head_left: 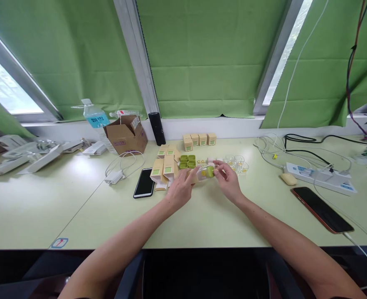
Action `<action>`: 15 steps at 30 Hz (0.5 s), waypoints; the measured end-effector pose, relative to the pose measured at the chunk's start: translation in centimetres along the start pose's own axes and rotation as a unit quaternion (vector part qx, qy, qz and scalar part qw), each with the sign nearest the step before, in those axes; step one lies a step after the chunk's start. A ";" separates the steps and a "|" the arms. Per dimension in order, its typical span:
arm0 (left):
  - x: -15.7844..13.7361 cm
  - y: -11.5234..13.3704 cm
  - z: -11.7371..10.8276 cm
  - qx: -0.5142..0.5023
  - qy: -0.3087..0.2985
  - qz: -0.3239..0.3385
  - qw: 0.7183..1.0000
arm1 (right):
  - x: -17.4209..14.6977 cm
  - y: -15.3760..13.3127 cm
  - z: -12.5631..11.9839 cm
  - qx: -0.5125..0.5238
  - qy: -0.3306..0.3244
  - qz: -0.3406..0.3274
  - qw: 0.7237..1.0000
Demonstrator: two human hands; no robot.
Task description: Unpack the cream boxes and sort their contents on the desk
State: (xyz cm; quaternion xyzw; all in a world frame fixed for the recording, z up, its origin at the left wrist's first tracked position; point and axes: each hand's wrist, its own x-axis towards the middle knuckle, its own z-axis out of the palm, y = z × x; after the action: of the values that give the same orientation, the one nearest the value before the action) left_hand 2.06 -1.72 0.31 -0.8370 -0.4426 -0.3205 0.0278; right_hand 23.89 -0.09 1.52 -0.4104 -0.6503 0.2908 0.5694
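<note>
My left hand (182, 187) is closed around a small box (202, 172), whose pale, open end faces right. The fingers hide most of this box. At that end, my right hand (227, 181) pinches a small yellow-green container (210, 171), which is partly inside or against the opening; I cannot tell which. Just behind my left hand sit several square green cups (187, 161) in a cluster. Several kraft-paper boxes (168, 167) with green labels stand to the left, some with flaps raised. Clear small containers (237, 162) lie beyond my right hand, with tiny yellow pieces (200, 162) nearby.
More small boxes (203, 139) line the back. A black phone (144, 182) and white charger (114, 177) lie left, before a brown carton (126, 135). On the right are a power strip (322, 178), another phone (322, 209), loose cables and a beige oval object (288, 179).
</note>
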 end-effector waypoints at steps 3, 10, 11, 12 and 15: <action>0.2 -0.6 -0.7 -0.015 0.015 -0.030 0.999 | 0.6 0.2 -0.4 0.063 0.020 0.055 0.996; 0.5 -0.9 -1.4 -0.125 0.046 -0.134 0.982 | 1.1 0.5 -1.3 -0.103 -0.017 0.039 0.994; 0.6 -0.9 -1.4 -0.143 0.055 -0.150 0.977 | 1.1 0.4 -1.3 -0.140 -0.036 0.031 0.989; 0.7 -1.0 -1.4 -0.162 0.065 -0.166 0.971 | 0.9 0.2 -1.3 -0.173 -0.055 0.022 0.983; 1.0 -1.3 -1.3 -0.271 0.084 -0.204 0.937 | 0.4 0.0 -1.0 -0.255 -0.109 0.001 0.961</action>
State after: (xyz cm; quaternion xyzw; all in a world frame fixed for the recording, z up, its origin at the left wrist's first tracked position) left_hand 0.85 -0.65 1.59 -0.6747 -0.4962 -0.4964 -0.2284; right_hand 24.82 0.15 1.90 -0.5083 -0.7607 0.1589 0.3711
